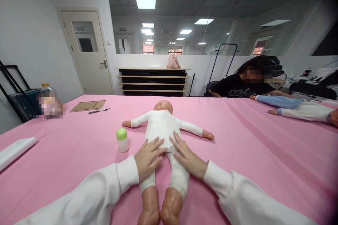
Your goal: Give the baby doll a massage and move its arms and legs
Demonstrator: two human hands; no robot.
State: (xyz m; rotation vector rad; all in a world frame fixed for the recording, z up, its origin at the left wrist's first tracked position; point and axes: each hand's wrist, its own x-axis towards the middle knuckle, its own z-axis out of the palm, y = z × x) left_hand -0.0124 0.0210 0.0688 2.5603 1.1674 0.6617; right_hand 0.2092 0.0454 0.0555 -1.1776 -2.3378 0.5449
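A baby doll point(161, 123) with a white cloth body lies on its back on the pink sheet point(232, 130). Its arms are spread wide and its bare lower legs point toward me. My left hand point(150, 156) rests flat, fingers spread, over the doll's hip and thigh on the left side. On the other hip lies my right hand point(188, 156), likewise stretched out with fingers apart. Neither hand grips anything. Left of the doll stands a small bottle point(122, 142) with a green cap, near my left hand.
A brown notebook point(87, 105) and a pen point(99, 111) lie at the back left, near a blurred bottle point(50, 100). A white object point(17, 151) sits at the left edge. At the right, a person in black point(243, 84) leans by another doll point(303, 109).
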